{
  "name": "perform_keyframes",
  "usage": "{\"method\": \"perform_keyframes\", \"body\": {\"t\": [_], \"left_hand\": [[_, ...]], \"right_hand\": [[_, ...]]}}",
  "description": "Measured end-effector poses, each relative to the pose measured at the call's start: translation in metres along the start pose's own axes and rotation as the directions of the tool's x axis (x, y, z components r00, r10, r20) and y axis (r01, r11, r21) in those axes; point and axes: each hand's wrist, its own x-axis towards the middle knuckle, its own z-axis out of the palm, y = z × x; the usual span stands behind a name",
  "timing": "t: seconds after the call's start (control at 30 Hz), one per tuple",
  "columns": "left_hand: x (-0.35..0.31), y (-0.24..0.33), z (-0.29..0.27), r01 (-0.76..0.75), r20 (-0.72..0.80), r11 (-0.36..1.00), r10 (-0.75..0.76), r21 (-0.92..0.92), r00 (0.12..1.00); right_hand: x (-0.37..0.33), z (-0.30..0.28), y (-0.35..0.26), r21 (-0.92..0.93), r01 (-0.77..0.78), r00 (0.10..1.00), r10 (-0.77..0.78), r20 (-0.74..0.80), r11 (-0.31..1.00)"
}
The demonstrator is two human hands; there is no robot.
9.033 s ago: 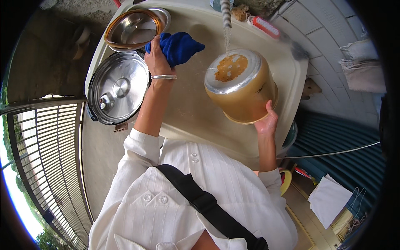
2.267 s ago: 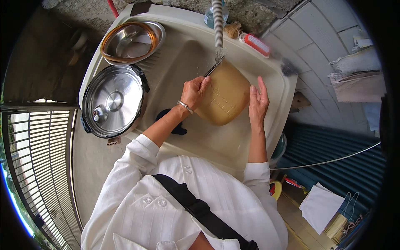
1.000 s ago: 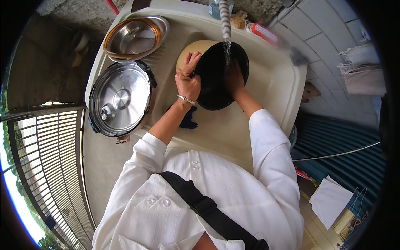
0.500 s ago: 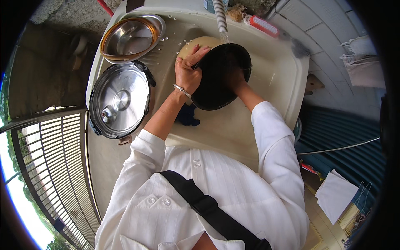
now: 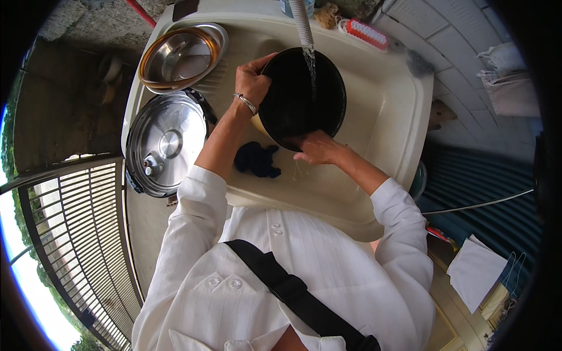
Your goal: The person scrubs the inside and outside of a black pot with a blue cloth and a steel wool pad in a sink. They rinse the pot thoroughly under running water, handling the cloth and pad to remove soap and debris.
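Over the sink (image 5: 374, 117), a deep round black pot (image 5: 304, 99) is held with its mouth facing up toward me. My left hand (image 5: 253, 82) is closed round its left rim. At the near rim is my right hand (image 5: 319, 147), its fingers reaching inside and its thumb outside, closed on the edge. Water runs from a ribbed hose (image 5: 303, 26) into the pot. A dark blue cloth (image 5: 257, 159) lies crumpled in the sink below my left wrist. Part of a yellowish thing (image 5: 258, 123) shows beneath the pot, mostly hidden.
Stacked steel bowls (image 5: 178, 55), one amber-rimmed, stand at the far left. Nearer on that side lies a steel pressure-cooker lid (image 5: 170, 143). A red brush (image 5: 366, 34) with white bristles rests on the far ledge. A metal railing (image 5: 79, 228) runs on the left.
My right hand has come from inside the pot to its near rim. The pot has shifted slightly left and turned, so the water now falls into it. More of the blue cloth shows.
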Motion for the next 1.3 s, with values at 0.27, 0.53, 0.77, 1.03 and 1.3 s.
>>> {"method": "perform_keyframes", "body": {"t": [0.27, 0.53, 0.77, 1.03, 1.3], "left_hand": [[-0.07, -0.013, 0.035, -0.234, -0.164, 0.87, 0.331, 0.434, 0.929], [-0.049, -0.001, 0.007, -0.273, -0.01, 0.878, 0.301, 0.395, 0.954], [-0.053, 0.006, 0.016, -0.278, 0.069, 0.855, 0.277, 0.437, 0.958], [-0.032, -0.018, -0.007, -0.013, -0.096, 0.997, 0.02, 0.076, 0.995], [-0.022, -0.053, -0.024, 0.41, -0.054, 0.892, -0.426, -0.191, 0.903]], "right_hand": [[0.046, 0.005, -0.039, 0.338, -0.138, 0.892, 0.265, -0.366, 0.931], [0.019, 0.0, -0.014, 0.515, -0.234, 0.962, 0.119, 0.246, 0.825], [0.042, 0.033, 0.091, -0.129, -0.397, 0.886, 0.343, -0.311, 0.909], [0.027, -0.033, -0.038, 0.346, -0.513, 0.815, 0.317, 0.485, 0.786], [-0.024, -0.097, -0.034, -0.1, -0.11, 0.992, 0.115, 0.052, 0.989]]}}
